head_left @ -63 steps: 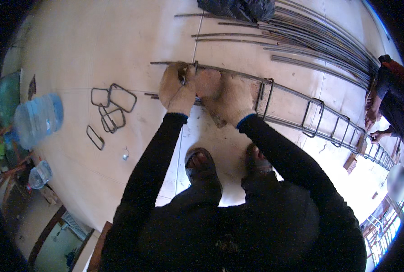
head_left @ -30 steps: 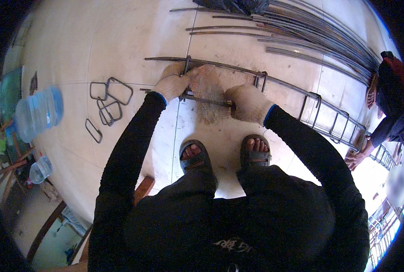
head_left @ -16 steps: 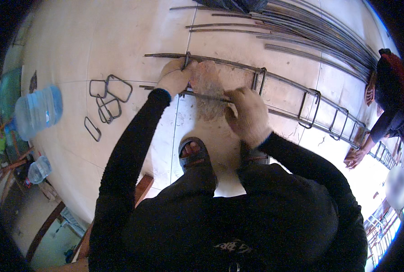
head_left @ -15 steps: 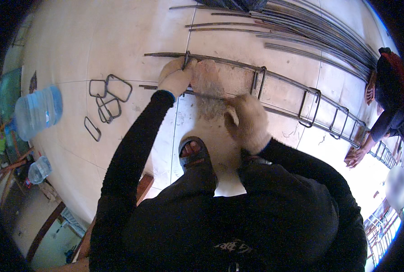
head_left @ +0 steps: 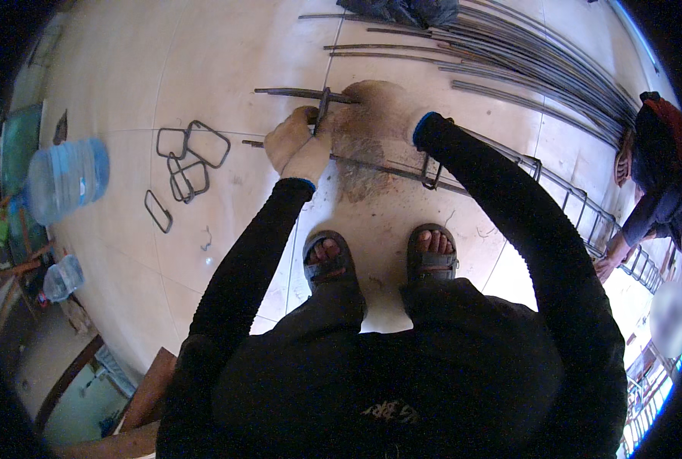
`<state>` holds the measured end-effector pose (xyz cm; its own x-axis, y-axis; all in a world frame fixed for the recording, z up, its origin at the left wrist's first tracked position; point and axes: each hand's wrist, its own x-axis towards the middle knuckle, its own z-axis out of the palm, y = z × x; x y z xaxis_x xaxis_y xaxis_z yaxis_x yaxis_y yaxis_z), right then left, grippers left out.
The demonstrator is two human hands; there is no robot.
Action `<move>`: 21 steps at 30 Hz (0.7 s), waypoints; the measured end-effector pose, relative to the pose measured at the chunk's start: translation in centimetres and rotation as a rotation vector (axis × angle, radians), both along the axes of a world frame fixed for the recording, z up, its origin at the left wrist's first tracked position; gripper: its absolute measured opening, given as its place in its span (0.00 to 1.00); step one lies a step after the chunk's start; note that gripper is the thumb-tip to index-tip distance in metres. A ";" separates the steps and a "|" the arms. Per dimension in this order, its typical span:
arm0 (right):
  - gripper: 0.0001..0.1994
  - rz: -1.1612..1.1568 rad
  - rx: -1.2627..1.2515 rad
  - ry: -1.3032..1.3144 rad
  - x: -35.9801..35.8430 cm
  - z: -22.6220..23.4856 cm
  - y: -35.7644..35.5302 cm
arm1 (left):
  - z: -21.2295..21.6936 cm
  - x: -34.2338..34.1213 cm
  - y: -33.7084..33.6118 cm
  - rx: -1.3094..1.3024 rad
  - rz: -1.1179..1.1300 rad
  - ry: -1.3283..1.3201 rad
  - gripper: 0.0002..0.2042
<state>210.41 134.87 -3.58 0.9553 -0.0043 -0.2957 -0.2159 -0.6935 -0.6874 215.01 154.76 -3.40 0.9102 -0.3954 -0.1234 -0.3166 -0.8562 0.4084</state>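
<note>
My left hand [head_left: 293,145], in a pale work glove, is closed around a dark steel stirrup [head_left: 323,109] that stands upright at the left end of a rebar cage. My gloved right hand [head_left: 387,111] is beside it, over the far long bar [head_left: 286,92]; it is blurred and its fingers cannot be made out. The near long bar [head_left: 375,167] passes below both hands. Another stirrup [head_left: 430,172] sits on the cage under my right forearm, which hides part of the bars.
Several loose stirrups [head_left: 189,177] lie on the tiled floor to the left, near a large clear plastic bottle [head_left: 67,180]. A bundle of steel bars [head_left: 509,57] lies at the far right. A co-worker's hand [head_left: 607,264] is by the cage's right part.
My right hand has moved far and left, from the near bar to the far bar next to my left hand. My left hand has shifted slightly nearer, still on the stirrup.
</note>
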 end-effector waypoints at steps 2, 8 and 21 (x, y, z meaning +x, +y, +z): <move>0.27 -0.020 -0.039 0.046 0.2 0.6 0.6 | -0.6 0.0 0.2 -0.068 -0.011 -0.077 0.16; 0.19 -0.030 -0.059 -0.143 -0.4 -1.1 -0.1 | -1.3 -0.4 0.2 -0.107 -0.075 -0.174 0.17; 0.26 -0.058 -0.285 0.041 1.3 0.3 1.3 | -1.4 0.0 0.0 -0.005 -0.106 -0.128 0.15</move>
